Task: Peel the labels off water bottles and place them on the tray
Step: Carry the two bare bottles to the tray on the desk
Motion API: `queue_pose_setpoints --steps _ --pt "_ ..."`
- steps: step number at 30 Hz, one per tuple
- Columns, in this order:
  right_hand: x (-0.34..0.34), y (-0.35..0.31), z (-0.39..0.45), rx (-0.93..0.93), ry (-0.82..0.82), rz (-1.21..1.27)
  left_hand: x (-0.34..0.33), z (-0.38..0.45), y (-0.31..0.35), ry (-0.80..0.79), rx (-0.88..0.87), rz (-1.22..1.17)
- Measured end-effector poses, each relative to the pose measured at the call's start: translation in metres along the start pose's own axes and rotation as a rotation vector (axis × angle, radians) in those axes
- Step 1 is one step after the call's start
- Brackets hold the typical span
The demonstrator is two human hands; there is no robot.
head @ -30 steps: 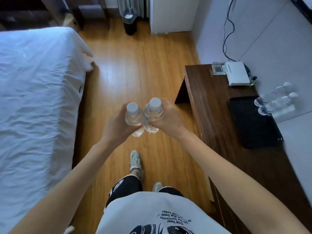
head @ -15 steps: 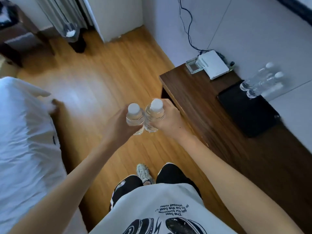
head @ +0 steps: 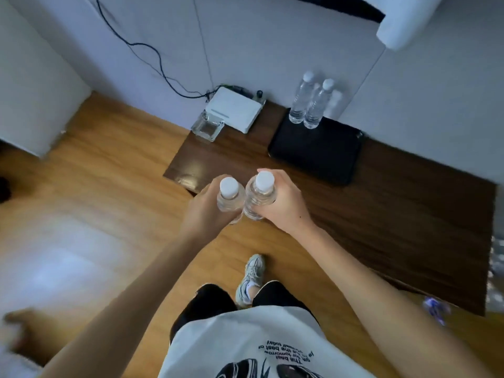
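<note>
Nearest the camera, the person stands at the front edge of the dark wooden table (head: 409, 227), a white printed shirt (head: 245, 347) and one sneaker (head: 252, 274) on the wood floor (head: 95, 214) below the outstretched forearms. The left hand (head: 203, 211) is wrapped around a clear bottle (head: 230, 199), and the right hand (head: 285, 204) is wrapped around a second bottle (head: 260, 195); both are upright, white caps up, touching side by side and held in the air over the table's near corner. No label shows on either, so the step in hand appears to be carrying them to the black tray (head: 321, 156), which lies farther back on the table. To do this well, the person should keep the bottles vertical, separate them a little before lowering, and set them down on the tray's bare near part, one at a time if space feels tight. Two bottles (head: 309, 103) already stand at the tray's far edge by the wall, so the new pair should stay clear of them to avoid knocking them over. Left of the tray sit a white box (head: 231, 109) and a glass dish (head: 207, 128).
</note>
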State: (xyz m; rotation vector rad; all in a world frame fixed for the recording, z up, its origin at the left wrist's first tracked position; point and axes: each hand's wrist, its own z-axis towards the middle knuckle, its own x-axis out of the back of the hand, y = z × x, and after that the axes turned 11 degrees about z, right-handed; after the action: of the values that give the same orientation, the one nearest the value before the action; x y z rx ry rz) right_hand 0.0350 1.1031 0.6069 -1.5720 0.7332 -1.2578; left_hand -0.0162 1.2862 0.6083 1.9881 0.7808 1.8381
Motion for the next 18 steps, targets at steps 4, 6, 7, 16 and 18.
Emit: queue_pose_setpoints --steps 4,6,7,16,18 --pt "0.035 0.028 0.018 -0.054 0.176 -0.016 -0.03 0.059 0.024 -0.113 -0.115 0.005" --pt "0.047 0.042 0.027 -0.08 0.243 -0.031 -0.045 0.084 0.033 -0.16 -0.156 0.017" --pt "0.051 0.049 0.031 -0.087 0.272 -0.039 -0.052 0.096 0.037 -0.173 -0.18 0.023" --pt "0.054 0.101 0.063 -0.139 0.435 -0.102 -0.096 0.167 0.036 -0.322 -0.344 -0.009" --pt "0.049 0.116 0.069 -0.164 0.44 -0.102 -0.107 0.179 0.029 -0.349 -0.357 0.001"
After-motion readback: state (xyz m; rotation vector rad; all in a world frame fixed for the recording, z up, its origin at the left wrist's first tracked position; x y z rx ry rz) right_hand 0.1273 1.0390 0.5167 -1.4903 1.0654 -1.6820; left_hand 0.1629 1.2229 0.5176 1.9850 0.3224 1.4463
